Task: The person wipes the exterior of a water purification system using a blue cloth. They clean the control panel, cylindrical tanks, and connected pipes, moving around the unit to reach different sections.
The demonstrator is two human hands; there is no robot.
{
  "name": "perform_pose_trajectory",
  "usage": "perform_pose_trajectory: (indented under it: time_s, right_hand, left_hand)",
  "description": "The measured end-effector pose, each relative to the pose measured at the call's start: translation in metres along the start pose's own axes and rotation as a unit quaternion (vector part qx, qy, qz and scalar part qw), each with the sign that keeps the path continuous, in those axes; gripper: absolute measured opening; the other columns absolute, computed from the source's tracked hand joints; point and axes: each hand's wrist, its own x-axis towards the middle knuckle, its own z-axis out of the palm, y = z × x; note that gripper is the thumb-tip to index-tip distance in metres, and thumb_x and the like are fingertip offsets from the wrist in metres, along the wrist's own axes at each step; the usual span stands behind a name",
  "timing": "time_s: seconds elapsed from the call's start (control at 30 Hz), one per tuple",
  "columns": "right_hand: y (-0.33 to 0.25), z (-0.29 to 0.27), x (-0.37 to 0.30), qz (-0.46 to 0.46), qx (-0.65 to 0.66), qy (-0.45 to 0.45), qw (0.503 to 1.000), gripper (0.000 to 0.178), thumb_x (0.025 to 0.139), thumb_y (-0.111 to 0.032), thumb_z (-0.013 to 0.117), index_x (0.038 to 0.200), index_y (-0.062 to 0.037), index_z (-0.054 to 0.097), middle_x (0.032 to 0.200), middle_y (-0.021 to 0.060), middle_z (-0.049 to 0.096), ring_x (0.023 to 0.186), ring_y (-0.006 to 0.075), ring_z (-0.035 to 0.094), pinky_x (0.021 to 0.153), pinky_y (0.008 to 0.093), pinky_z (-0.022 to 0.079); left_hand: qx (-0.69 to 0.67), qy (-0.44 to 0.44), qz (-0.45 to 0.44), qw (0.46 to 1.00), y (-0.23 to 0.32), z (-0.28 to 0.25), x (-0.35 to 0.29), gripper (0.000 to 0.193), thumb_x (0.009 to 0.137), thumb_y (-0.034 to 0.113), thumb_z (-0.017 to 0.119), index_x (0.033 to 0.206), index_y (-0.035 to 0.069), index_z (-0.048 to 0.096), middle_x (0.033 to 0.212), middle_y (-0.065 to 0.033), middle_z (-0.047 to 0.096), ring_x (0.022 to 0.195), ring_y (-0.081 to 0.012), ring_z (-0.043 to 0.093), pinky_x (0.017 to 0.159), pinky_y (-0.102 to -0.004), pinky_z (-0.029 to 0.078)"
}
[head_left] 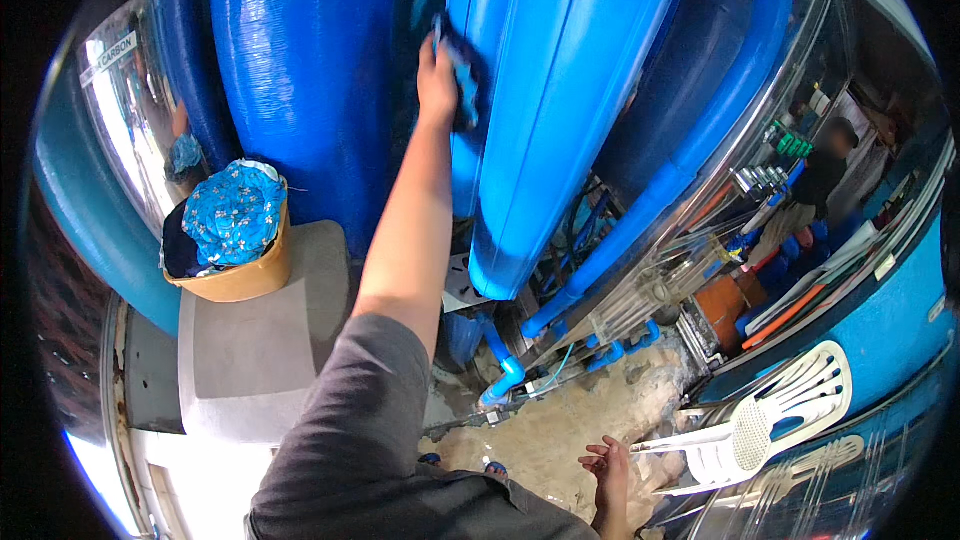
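Blue cloth [465,90] was at the far middle of the scene, bunched in the left hand [437,85] beside the left part of a tall, ribbed, bright-blue vessel [560,110]. The left fingers seemed closed on the cloth's edge; blur hid the exact grip, and I could not tell whether cloth and wall touched. The right hand [607,468], near and right, held nothing, its fingers loosely spread. Working well here probably called for cloth spread flat under the palm, even pressure, and movement along the ribs. The left arm was almost straight, so standing closer would likely have steadied it, minding the low blue pipe elbow [510,376].
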Motion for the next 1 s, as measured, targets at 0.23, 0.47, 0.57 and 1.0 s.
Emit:
perform_pose_trajectory:
  time_s: [0.23,0.47,0.57,1.0]
  right_hand:
    - [0.005,-0.003,0.01,0.008,0.0,-0.011,1.0,0.051,0.097,-0.046,0.046,0.127,-0.0049,0.044,0.098,0.0147,0.064,0.076,0.0258,0.066,0.068,0.0349,0.051]
    - [-0.002,0.004,0.021,-0.015,0.013,-0.027,0.999,0.05,0.097,-0.046,0.045,0.127,-0.0046,0.045,0.099,0.0145,0.064,0.075,0.026,0.066,0.069,0.0349,0.051]
    - [-0.002,0.01,0.019,-0.015,0.012,-0.034,0.999,0.05,0.098,-0.045,0.045,0.126,-0.0047,0.045,0.099,0.0142,0.064,0.075,0.026,0.066,0.068,0.0353,0.052]
    - [0.0,0.021,0.011,-0.049,0.011,-0.022,0.999,0.053,0.098,-0.048,0.044,0.126,-0.004,0.045,0.096,0.0125,0.065,0.073,0.0243,0.066,0.068,0.0349,0.051]
  left_hand:
    - [0.174,0.142,-0.123,0.967,-0.131,-0.058,-0.115,0.054,0.098,0.042,0.039,0.134,0.003,0.047,0.123,-0.0233,0.058,0.113,-0.037,0.056,0.097,-0.0419,0.041]
    - [-0.239,0.239,-0.452,0.826,-0.133,-0.037,-0.111,0.063,0.096,0.054,0.031,0.137,0.009,0.044,0.135,-0.0185,0.048,0.119,-0.0354,0.052,0.099,-0.0508,0.042]
    - [-0.301,0.14,-0.419,0.845,-0.096,-0.033,-0.108,0.046,0.098,0.039,0.035,0.128,0.008,0.051,0.123,-0.0172,0.06,0.111,-0.0314,0.059,0.092,-0.0486,0.048]
    - [0.262,0.111,0.276,0.918,0.104,0.071,0.034,0.091,0.073,0.026,0.076,0.144,-0.003,0.027,0.142,-0.024,0.04,0.129,-0.0397,0.04,0.107,-0.0491,0.031]
